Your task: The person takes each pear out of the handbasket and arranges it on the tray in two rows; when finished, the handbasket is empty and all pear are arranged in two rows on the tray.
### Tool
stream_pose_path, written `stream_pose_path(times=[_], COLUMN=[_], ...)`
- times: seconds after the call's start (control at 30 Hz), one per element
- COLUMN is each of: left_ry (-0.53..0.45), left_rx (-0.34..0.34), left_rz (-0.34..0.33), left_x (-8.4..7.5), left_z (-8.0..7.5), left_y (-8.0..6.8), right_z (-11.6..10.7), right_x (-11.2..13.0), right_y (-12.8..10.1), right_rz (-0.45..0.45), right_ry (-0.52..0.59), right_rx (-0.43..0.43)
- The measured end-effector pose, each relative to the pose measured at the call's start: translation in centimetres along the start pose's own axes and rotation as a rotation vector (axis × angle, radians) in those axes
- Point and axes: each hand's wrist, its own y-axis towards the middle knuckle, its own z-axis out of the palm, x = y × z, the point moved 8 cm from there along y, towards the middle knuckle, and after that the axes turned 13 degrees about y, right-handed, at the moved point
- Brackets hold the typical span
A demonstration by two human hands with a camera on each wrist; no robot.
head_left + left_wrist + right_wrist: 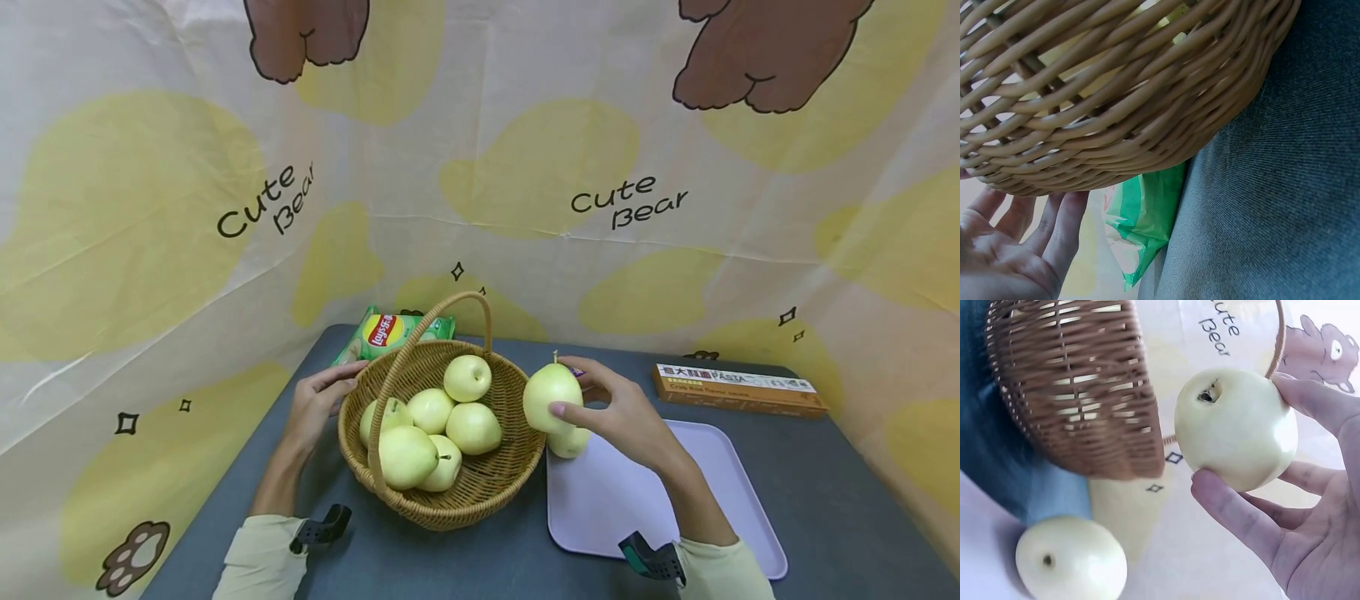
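Note:
My right hand (pixel 626 412) grips a pale green pear (pixel 551 400) between thumb and fingers, stem up, just beside the right rim of a wicker basket (pixel 495 492). In the right wrist view that pear (pixel 1235 434) shows its blossom end, clear of the basket. Several pears (pixel 429 411) lie in the basket. Below the held pear, another pear (pixel 567 443) sits on a lilac tray (pixel 600 508). My left hand (pixel 318 404) touches the basket's left rim. Seen from the left wrist, the fingers (pixel 1063 231) extend against the wicker wall; the thumb is mostly hidden.
Behind the basket lies a green chip bag (pixel 375 333). A flat orange-and-white pasta box (pixel 738 390) lies at the back right, beyond the tray. The basket's tall arched handle (pixel 427 321) stands upright over the pears. A printed cloth (pixel 525 167) hangs behind the dark grey table (pixel 420 562).

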Motion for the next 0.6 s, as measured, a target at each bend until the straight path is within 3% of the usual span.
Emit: stream_pose_path(times=[0.6], left_ry=[0.003], left_rx=[-0.003], left_rz=[0.000], left_x=[0.1], left_z=[0.0], left_y=[0.1], right_z=[-2.7], right_x=[-3.9], right_y=[-2.0], right_rz=[0.074], right_ry=[0.067], right_rx=[-0.032])
